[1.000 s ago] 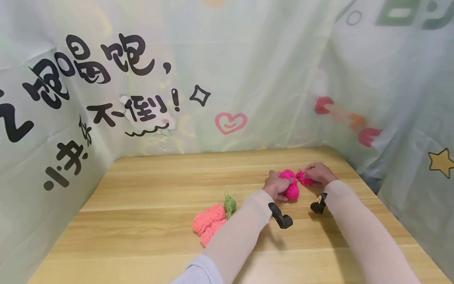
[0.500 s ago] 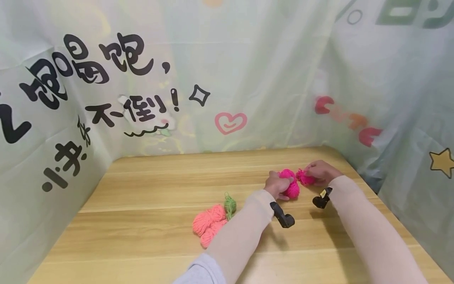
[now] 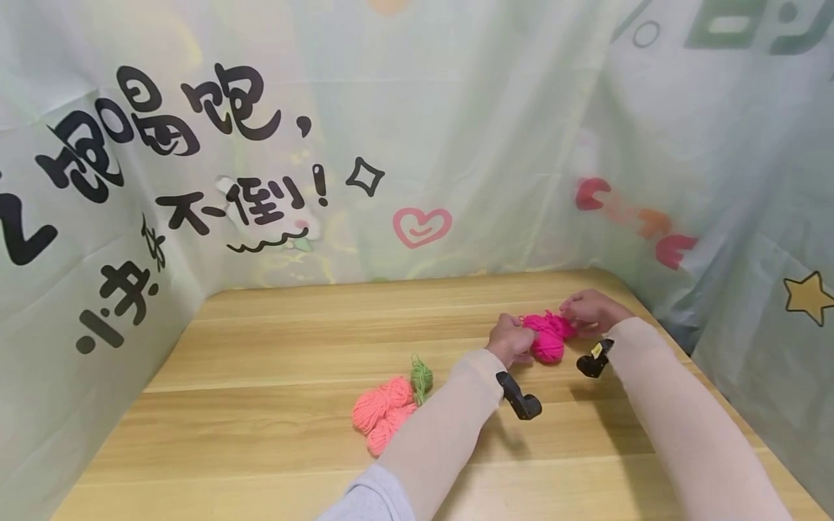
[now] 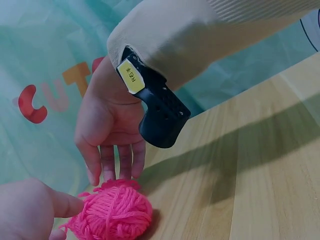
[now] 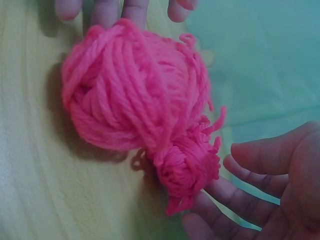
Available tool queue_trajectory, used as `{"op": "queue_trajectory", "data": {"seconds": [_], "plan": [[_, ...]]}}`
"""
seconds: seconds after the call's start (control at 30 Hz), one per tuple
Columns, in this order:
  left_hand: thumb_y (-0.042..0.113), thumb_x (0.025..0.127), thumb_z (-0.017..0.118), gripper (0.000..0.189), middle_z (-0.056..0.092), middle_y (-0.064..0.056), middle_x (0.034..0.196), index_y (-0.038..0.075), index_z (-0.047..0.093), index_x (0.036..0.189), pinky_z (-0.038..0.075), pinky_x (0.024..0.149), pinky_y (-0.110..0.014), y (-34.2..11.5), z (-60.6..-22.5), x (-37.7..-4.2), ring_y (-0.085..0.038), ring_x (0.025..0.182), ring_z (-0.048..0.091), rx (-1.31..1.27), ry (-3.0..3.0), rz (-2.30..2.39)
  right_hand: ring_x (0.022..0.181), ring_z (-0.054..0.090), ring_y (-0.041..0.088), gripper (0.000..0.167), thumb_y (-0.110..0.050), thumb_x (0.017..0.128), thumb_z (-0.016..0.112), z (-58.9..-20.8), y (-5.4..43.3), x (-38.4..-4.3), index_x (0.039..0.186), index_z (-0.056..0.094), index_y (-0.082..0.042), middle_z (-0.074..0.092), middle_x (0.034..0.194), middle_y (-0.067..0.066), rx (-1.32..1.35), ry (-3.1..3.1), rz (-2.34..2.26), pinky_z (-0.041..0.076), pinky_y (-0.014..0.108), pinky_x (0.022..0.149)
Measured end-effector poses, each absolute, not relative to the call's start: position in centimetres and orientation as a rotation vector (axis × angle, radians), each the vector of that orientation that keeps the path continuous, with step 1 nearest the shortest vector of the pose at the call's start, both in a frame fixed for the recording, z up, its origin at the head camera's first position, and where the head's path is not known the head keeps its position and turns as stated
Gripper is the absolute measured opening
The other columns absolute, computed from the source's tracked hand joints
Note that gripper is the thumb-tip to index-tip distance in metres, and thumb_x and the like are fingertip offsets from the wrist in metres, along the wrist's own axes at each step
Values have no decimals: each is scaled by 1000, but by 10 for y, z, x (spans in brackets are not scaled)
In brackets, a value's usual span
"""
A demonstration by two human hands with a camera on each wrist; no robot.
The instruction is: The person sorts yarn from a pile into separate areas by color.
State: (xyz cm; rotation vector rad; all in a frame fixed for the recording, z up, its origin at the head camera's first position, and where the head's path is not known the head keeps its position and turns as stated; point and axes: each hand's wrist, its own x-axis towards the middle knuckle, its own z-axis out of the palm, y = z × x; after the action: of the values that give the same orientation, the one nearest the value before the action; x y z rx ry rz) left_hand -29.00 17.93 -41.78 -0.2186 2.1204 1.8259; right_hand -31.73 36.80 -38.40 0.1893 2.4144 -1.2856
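Note:
Two hot-pink yarn balls lie together towards the right back of the table: a larger ball point(image 5: 135, 90) and a smaller, looser ball point(image 5: 187, 167) touching it. My left hand point(image 3: 510, 340) is at the left side of the larger ball, its fingertips point(image 5: 105, 12) at that ball's edge in the right wrist view. Spread around the smaller ball's far side, my right hand point(image 3: 591, 311) has its fingers extended and its thumb apart from the yarn. In the left wrist view the larger ball point(image 4: 112, 212) partly hides the smaller one.
A coral yarn bundle point(image 3: 374, 405) and a small green yarn ball point(image 3: 421, 376) lie left of my left forearm, which partly covers the coral yarn. The wooden table point(image 3: 260, 434) is enclosed by a printed curtain point(image 3: 482, 181) at the back and sides.
The larger pink ball has shifted right and now meets the smaller one. My left hand no longer reaches over it. My right hand has loosened from the smaller ball and risen slightly.

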Motion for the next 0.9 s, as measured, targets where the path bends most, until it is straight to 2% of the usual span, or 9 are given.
{"op": "queue_trajectory", "data": {"seconds": [0.4, 0.57, 0.77, 0.9], "plan": [[7, 89, 63, 23, 54, -5, 93, 11, 55, 110, 57, 68, -39, 171, -411, -289, -28, 74, 63, -159, 2107, 1776, 84, 59, 21, 45, -9, 95, 51, -381, 368, -316, 131, 38, 13, 60, 94, 8, 175, 2419, -1274, 52, 45, 84], [12, 92, 59, 23, 57, -7, 95, 9, 58, 115, 56, 75, -42, 161, -406, -291, -27, 87, 62, -101, 2095, 1790, 84, 57, 22, 45, -8, 96, 48, -374, 368, -314, 133, 36, 14, 56, 97, 12, 144, 2446, -1260, 53, 42, 82], [8, 93, 50, 22, 62, -7, 114, 6, 61, 112, 53, 82, -47, 142, -398, -294, -33, 102, 61, 25, 2044, 1834, 91, 54, 24, 43, -8, 98, 44, -369, 367, -313, 133, 32, 14, 49, 111, 19, 125, 2416, -1293, 50, 44, 87], [7, 94, 48, 32, 60, -12, 124, 4, 62, 123, 51, 87, -50, 125, -393, -298, -38, 111, 59, 99, 2010, 1827, 97, 53, 25, 45, -8, 96, 43, -367, 366, -311, 135, 32, 13, 41, 127, 26, 126, 2419, -1341, 47, 46, 92]]}}
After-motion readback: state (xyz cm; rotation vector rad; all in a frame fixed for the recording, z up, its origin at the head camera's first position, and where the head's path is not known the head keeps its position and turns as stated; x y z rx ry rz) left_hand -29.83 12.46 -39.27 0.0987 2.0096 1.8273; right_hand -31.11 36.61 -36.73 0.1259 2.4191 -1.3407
